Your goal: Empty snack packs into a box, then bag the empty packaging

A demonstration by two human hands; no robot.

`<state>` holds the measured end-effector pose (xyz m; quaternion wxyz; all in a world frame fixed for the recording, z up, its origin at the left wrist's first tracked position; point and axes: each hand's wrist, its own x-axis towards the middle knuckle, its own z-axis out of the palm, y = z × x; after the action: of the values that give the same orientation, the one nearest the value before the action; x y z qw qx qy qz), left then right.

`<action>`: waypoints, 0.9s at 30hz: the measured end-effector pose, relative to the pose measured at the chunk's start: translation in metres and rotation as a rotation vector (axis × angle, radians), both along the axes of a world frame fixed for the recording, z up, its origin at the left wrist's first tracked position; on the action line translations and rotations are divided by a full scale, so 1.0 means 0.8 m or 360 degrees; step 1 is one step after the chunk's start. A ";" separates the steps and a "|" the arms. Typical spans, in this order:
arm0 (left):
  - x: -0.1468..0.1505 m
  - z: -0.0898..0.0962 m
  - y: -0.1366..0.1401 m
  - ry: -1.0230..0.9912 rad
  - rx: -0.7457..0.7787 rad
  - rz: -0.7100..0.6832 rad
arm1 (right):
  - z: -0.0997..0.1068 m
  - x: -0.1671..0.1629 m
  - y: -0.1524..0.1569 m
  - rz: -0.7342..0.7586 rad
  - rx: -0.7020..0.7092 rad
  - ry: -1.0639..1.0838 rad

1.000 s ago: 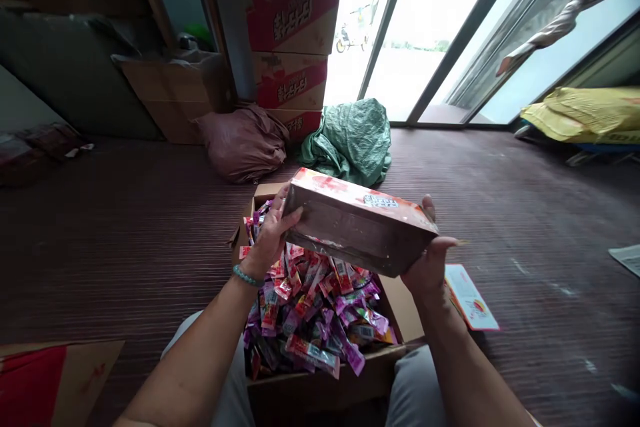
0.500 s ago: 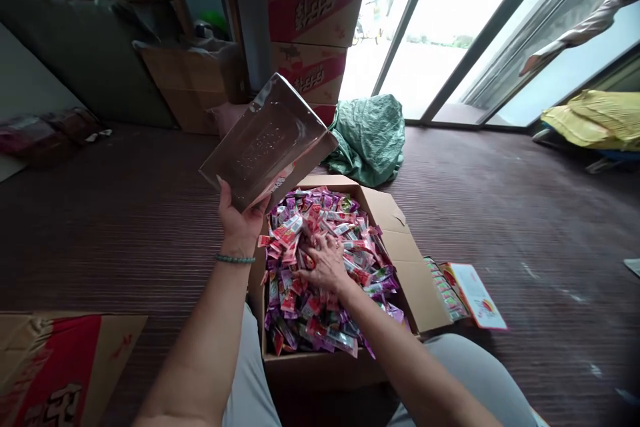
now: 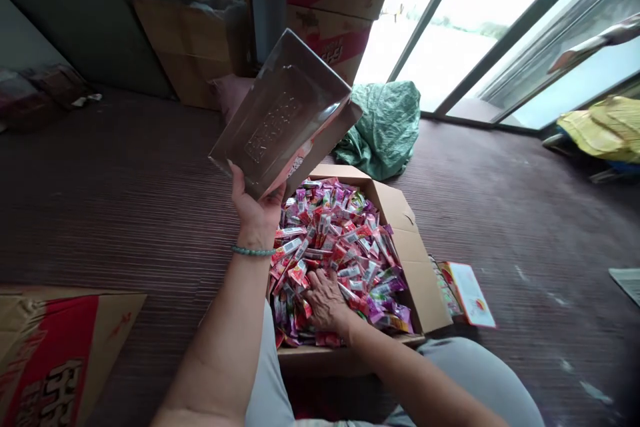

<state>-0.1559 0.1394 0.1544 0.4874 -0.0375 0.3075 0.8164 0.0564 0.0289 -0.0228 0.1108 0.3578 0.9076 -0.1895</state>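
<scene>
Gripping a tilted box (image 3: 277,117) at upper centre: left hand (image 3: 257,210)! Half-curled right hand (image 3: 326,303) among lower-centre packets (image 3: 350,247), hold unclear.

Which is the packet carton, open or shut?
Open: a flap lies folded outward, and the packets inside show, with the right hand on them.

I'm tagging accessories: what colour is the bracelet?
The bracelet is teal green; the head view shows it best.

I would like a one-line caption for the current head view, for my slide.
The left hand holds up a tilted box while the right hand touches wrapped packets in an open carton.
</scene>
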 end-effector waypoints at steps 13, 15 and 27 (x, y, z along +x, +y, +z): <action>-0.058 0.001 -0.036 -0.0020 0.0036 0.0170 | 0.153 -0.015 0.021 -0.0078 -0.0112 -0.0136; -0.065 0.001 -0.041 -0.0038 0.0032 0.0188 | 0.160 -0.048 0.009 -0.0113 0.0179 0.0019; -0.095 0.011 -0.061 -0.0062 0.0018 0.0316 | 0.000 -0.135 0.150 -0.0141 0.0464 0.0223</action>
<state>-0.2319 0.0904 0.1631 0.4102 -0.0807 0.2881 0.8615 -0.0513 0.1489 -0.0227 -0.0142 0.3958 0.9143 -0.0851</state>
